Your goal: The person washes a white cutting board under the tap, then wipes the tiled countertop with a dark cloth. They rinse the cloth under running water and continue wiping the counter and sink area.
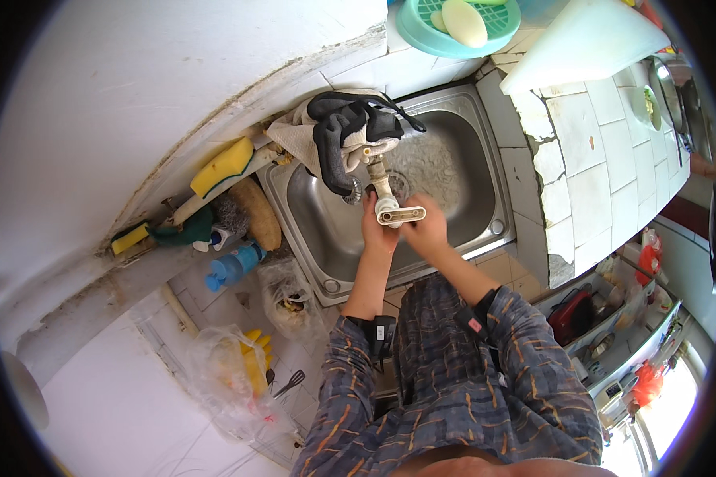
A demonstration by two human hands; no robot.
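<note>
Both hands are under the white faucet (385, 194) above a stainless steel sink (343, 262). My left hand (379, 225) is just left of the faucet's spout, its fingers partly hidden beneath it. On the right, my right hand (425, 229) is close to the faucet's flat lever and looks blurred. Whether either hand holds something cannot be seen. Water stands or runs in the basin on the right. Grey and beige cloths (346, 128) hang over the faucet pipe at the sink's back edge.
A yellow sponge (222, 167) rests on a pipe at the left, above a loofah (255, 213) and a blue bottle (234, 266). Plastic bags (286, 298) lie beside the sink. A green soap basket (411, 30) stands behind. The tiled counter (579, 155) rises on the right.
</note>
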